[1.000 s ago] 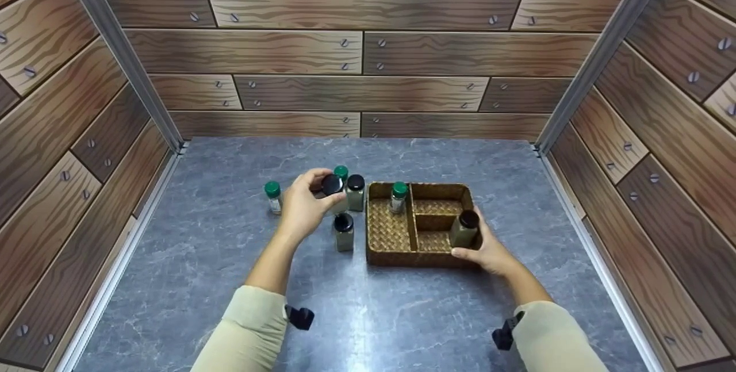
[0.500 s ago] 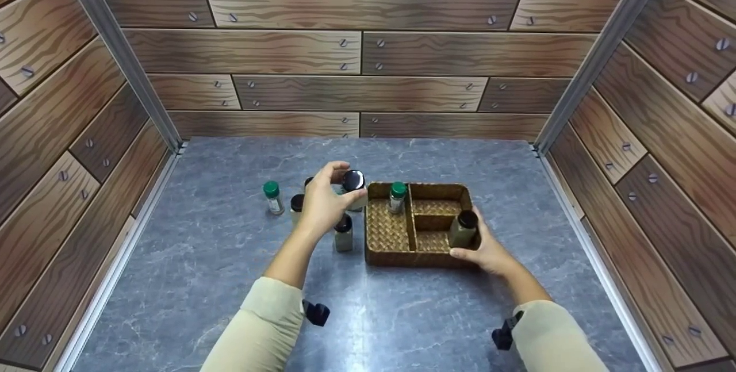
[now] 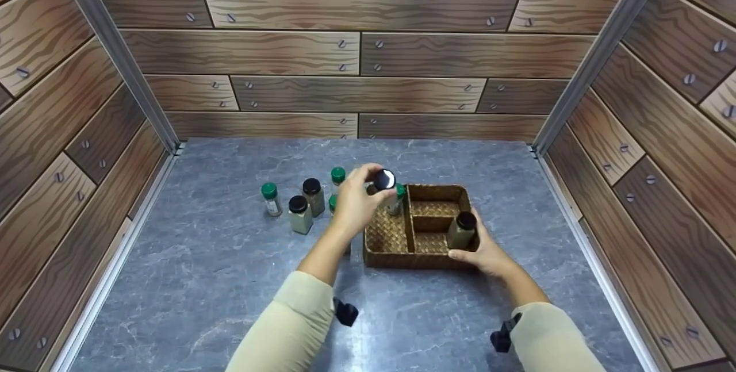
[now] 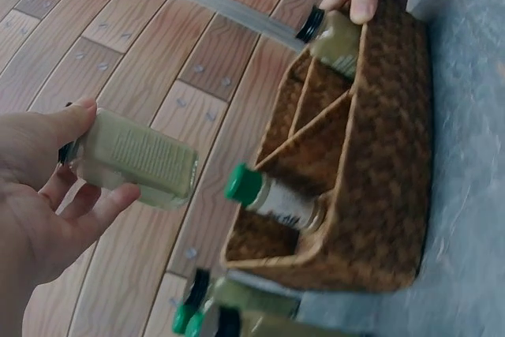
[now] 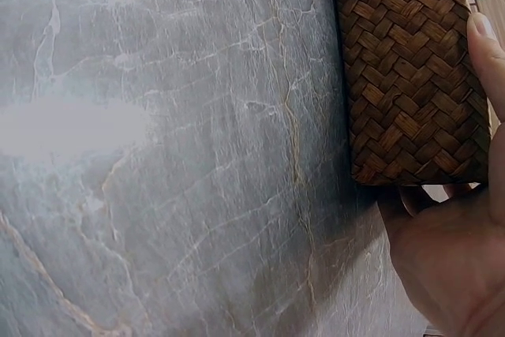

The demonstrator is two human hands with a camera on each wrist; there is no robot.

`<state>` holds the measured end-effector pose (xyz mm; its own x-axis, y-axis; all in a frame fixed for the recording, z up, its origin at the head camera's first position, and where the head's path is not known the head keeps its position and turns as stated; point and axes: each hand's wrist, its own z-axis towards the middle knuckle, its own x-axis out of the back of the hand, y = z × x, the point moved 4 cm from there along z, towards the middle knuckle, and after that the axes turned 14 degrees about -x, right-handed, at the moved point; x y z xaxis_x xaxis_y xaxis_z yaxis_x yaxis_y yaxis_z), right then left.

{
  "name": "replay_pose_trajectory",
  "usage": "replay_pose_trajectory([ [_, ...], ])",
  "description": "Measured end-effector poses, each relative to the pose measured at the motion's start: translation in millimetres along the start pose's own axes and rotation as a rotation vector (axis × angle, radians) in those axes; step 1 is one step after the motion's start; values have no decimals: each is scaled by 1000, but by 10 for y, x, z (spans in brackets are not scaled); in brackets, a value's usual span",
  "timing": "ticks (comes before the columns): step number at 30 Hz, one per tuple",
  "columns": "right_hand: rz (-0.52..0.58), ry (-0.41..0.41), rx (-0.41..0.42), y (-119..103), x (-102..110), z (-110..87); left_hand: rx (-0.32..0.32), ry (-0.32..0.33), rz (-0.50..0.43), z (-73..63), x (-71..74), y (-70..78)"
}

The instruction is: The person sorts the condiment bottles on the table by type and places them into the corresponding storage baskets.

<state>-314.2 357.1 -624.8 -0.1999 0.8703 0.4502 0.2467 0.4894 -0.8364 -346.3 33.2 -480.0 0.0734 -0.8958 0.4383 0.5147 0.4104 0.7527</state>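
Observation:
My left hand (image 3: 357,202) pinches a spice jar (image 4: 138,155) with a black cap and pale green contents, held in the air over the left compartment of a woven basket (image 3: 422,260). In the left wrist view the jar is tilted, its base toward the basket. A green-capped spice jar (image 4: 280,201) stands in that left compartment, partly covered by my left hand in the head view. My right hand (image 3: 491,251) grips the basket's near right corner, thumb on the rim. Beside it, a black-capped jar (image 3: 462,230) stands in the near right compartment.
Left of the basket stand a green-capped jar (image 3: 270,199), a black-capped jar (image 3: 313,196), a paler black-capped jar (image 3: 300,215) and another green-capped jar (image 3: 338,175). My left arm partly hides more jars. Wood-patterned walls (image 3: 368,53) border the grey tabletop (image 3: 201,280).
My left hand has carried the black-capped jar rightward from among the standing jars to above the basket's left compartment. My right hand keeps its grip on the basket.

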Motion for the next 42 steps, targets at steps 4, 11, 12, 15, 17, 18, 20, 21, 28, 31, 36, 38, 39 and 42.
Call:
replay_pose_trajectory([
  [4,7,2,-10,-19,-8,-15,-26,-11,2,18,-186,16],
  [11,-6,6,-13,-39,0,3,-72,-14,59,61,-429,-2],
  [12,-6,8,-12,-44,3,5,-70,-21,61,68,-461,-6],
  [15,-11,11,-5,-62,10,5,-65,-42,66,93,-550,-15],
  [17,-17,10,-2,-73,13,3,-64,-55,63,117,-610,-20],
  [18,-21,11,-3,-75,14,3,-68,-59,55,129,-642,-20],
  [20,-27,9,-4,-80,16,1,-81,-65,58,156,-706,-14],
  [21,-33,9,-2,-82,18,2,-86,-68,58,169,-738,-9],
  [28,-20,6,-1,-80,29,12,-89,-83,90,221,-945,23],
  [31,-14,1,0,-71,38,6,-74,-75,106,234,-1025,13],
  [36,-15,4,-8,-34,37,4,-31,-45,122,219,-1155,-56],
  [38,-16,7,-13,-12,28,4,-8,-51,129,192,-1208,-90],
  [39,-11,7,-15,-7,19,1,2,-55,130,176,-1233,-109],
  [42,4,-1,-1,-3,-11,-10,23,-66,123,132,-1285,-156],
])
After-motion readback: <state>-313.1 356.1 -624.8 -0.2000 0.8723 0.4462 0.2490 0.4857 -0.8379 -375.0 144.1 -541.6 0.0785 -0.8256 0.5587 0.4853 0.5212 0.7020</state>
